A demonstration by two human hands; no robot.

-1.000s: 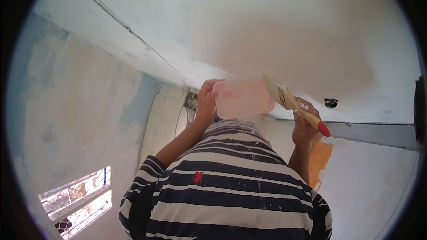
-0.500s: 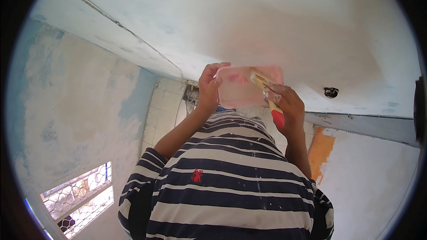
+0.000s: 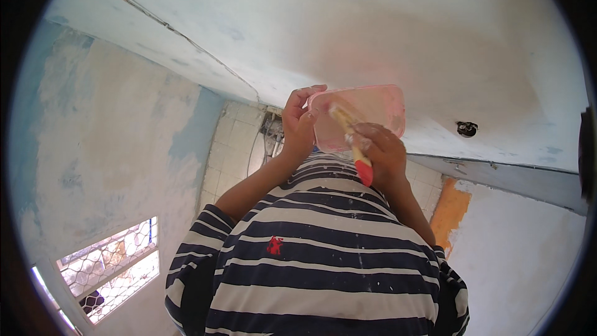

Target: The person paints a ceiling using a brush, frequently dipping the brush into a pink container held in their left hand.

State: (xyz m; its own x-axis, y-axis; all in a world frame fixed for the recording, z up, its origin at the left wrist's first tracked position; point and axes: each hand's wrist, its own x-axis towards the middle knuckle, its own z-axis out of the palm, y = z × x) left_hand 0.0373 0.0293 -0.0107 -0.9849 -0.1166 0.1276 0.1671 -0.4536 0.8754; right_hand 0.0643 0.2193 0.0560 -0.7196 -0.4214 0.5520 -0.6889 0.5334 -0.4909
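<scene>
In front of my body, my left hand point(image 3: 301, 122) grips the left edge of a shallow pink plastic tub point(image 3: 373, 107), fingers around its rim. A pale, wet-looking coat lies inside it. My right hand point(image 3: 380, 150) is closed around the handle of a paintbrush point(image 3: 361, 167), wooden-coloured with a red end. The brush head, whitish with paint, is over the tub's inside near its left part; motion blurs it, so contact is hard to judge. White smears mark the fingers of my right hand.
A pale wall point(image 3: 398, 31) with a damp-looking darker area rises ahead. A cable point(image 3: 166, 26) runs along it at upper left, and a dark round socket hole point(image 3: 466, 129) sits at right. A barred window point(image 3: 111, 267) is at lower left. Floor tiles point(image 3: 233, 140) show below.
The brush and my right hand have moved left across the tub. The tub has shifted slightly right and tilted, its right side now higher.
</scene>
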